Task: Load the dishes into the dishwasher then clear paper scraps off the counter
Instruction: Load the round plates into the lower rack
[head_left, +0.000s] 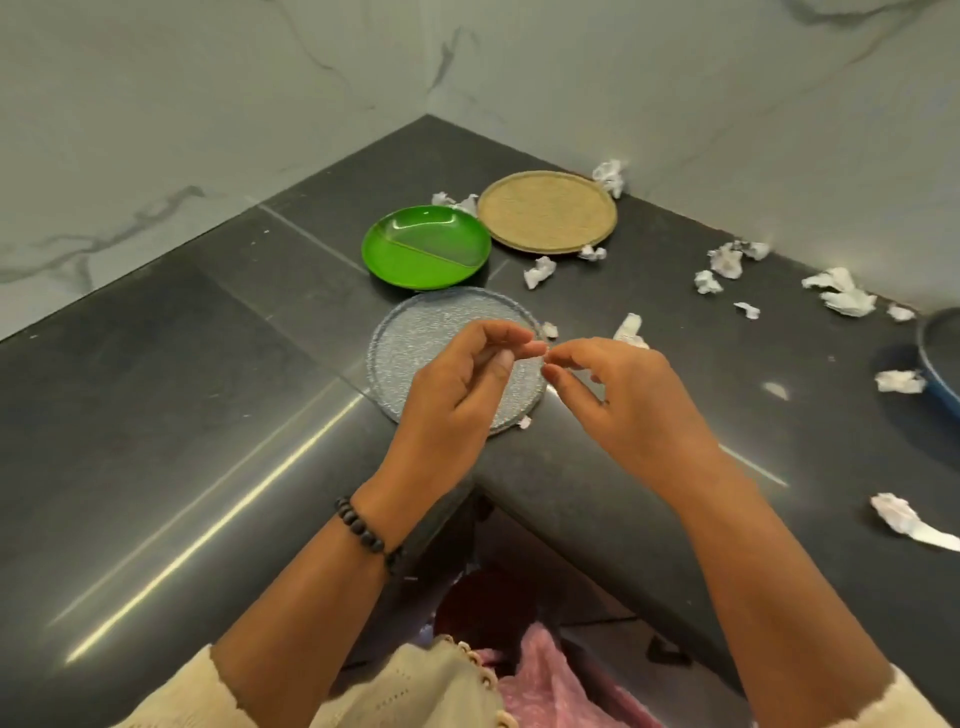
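We note both hands over the grey plate (415, 343), hiding its near rim: left hand (457, 384) and right hand (618, 395) fingertips pinched together, contents indiscernible. Paper scraps (841, 296) litter the counter (156, 415) rightward; its left is open.

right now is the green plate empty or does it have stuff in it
Empty. The green plate lies flat on the counter, both divided sections showing only glossy bare surface; the paper scraps lie outside it.

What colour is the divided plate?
Bright green; the head view shows it clearly.
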